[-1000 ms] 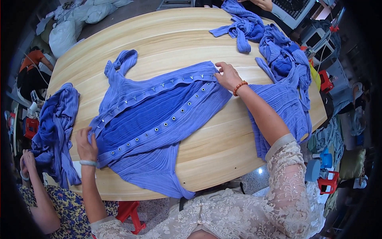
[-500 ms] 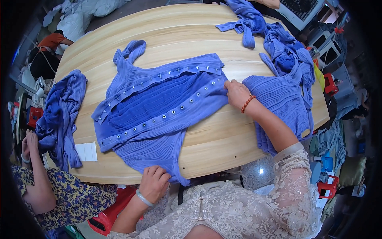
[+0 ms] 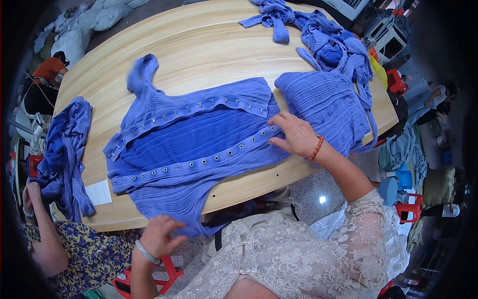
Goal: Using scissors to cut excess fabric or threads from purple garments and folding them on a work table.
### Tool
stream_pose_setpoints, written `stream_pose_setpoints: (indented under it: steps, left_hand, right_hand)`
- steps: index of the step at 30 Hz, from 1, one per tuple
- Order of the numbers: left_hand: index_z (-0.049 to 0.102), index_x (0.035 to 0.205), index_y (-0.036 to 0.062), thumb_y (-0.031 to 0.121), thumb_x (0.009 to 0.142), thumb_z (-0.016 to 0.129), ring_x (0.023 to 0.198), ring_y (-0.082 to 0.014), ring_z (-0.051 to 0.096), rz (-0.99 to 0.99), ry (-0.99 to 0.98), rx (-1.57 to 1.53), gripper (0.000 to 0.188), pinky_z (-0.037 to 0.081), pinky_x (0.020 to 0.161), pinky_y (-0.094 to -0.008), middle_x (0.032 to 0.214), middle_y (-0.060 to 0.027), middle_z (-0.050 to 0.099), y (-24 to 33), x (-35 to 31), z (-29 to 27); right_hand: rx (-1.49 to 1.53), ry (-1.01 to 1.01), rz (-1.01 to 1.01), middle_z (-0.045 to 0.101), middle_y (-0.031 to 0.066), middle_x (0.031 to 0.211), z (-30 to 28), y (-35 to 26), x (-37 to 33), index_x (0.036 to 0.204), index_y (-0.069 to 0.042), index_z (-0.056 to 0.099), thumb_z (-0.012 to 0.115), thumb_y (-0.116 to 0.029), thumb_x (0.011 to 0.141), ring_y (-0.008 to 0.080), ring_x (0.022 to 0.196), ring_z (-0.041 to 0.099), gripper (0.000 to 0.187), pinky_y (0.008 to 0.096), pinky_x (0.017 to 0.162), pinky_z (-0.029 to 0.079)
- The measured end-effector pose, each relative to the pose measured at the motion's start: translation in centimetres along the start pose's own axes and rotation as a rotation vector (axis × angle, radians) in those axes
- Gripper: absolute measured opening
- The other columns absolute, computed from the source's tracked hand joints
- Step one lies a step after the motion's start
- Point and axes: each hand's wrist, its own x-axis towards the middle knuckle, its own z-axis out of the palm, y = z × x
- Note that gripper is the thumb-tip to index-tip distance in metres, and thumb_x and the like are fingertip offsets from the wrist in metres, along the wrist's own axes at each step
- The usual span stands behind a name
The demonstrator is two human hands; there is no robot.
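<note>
A blue crinkled garment (image 3: 184,142) lies spread on the table. A row of metal hooks (image 3: 200,104) runs along its upper open edge and a row of eyelets (image 3: 204,160) along the lower one, with darker blue fabric between them. My right hand (image 3: 295,133) hovers at the garment's right end by the last eyelets, thumb and fingers apart. At the near edge, my left hand (image 3: 160,236) is beside the garment's lower tail, which hangs over the table edge. Its fingers are spread, slightly blurred, and hold nothing visible.
Folded blue garments (image 3: 323,107) lie to the right, and more are heaped (image 3: 328,47) behind them. On the left, a co-worker's hands (image 3: 32,197) touch another blue garment (image 3: 67,149). A white paper slip (image 3: 98,193) lies on the wooden table (image 3: 199,55).
My right hand has loosened from the garment's right edge, its fingers now apart. My left hand has come off the lower tail and opened. The whole view has shifted a little.
</note>
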Motion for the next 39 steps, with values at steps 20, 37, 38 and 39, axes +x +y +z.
stream_pose_setpoints:
  steps: [20, 37, 38, 39]
  left_hand:
    - [0.062, 0.087, 0.0093, 0.002, 0.067, 0.071, 0.087, -0.0278, 0.052, -0.099, 0.51, 0.417, 0.024, 0.037, 0.083, -0.0396, 0.08, -0.0069, 0.053, -10.9, 4.9, -5.7]
    - [0.059, 0.089, -0.001, -0.007, 0.071, 0.062, 0.071, -0.0241, 0.055, -0.161, 0.496, 0.087, 0.019, 0.044, 0.068, -0.0311, 0.076, -0.0115, 0.055, -12.1, 0.2, -6.9]
    - [0.058, 0.088, -0.0022, -0.006, 0.076, 0.059, 0.072, -0.017, 0.053, -0.222, 0.553, -0.037, 0.013, 0.043, 0.07, -0.028, 0.077, -0.0073, 0.055, -12.1, 0.3, -7.2]
    - [0.057, 0.088, -0.0032, -0.006, 0.079, 0.057, 0.073, -0.012, 0.051, -0.235, 0.564, -0.101, 0.01, 0.042, 0.069, -0.0255, 0.077, -0.0041, 0.054, -12.1, 0.5, -8.0]
  right_hand:
    - [-0.031, -0.169, -0.075, 0.055, 0.008, 0.101, 1.2, 2.1, 1.8, 0.094, -0.012, 0.063, 0.075, -0.025, 0.076, 0.0261, 0.105, 0.05, 0.025, 0.0403, 0.092, 0.039]
    - [0.511, 0.144, -0.012, 0.062, 0.0071, 0.081, 0.7, 1.8, -0.3, 0.096, -0.001, 0.058, 0.061, -0.004, 0.086, 0.0156, 0.073, 0.06, 0.012, 0.0279, 0.065, 0.048]
    - [0.522, 0.188, -0.01, 0.06, 0.0053, 0.079, 0.3, 1.7, -0.1, 0.097, -0.001, 0.058, 0.059, -0.004, 0.087, 0.01, 0.073, 0.056, 0.011, 0.0259, 0.066, 0.047]
    - [0.535, 0.251, 0.015, 0.06, 0.0052, 0.079, 0.2, 1.6, 0.3, 0.097, -0.001, 0.059, 0.059, -0.004, 0.087, 0.0104, 0.072, 0.056, 0.011, 0.0259, 0.065, 0.047]
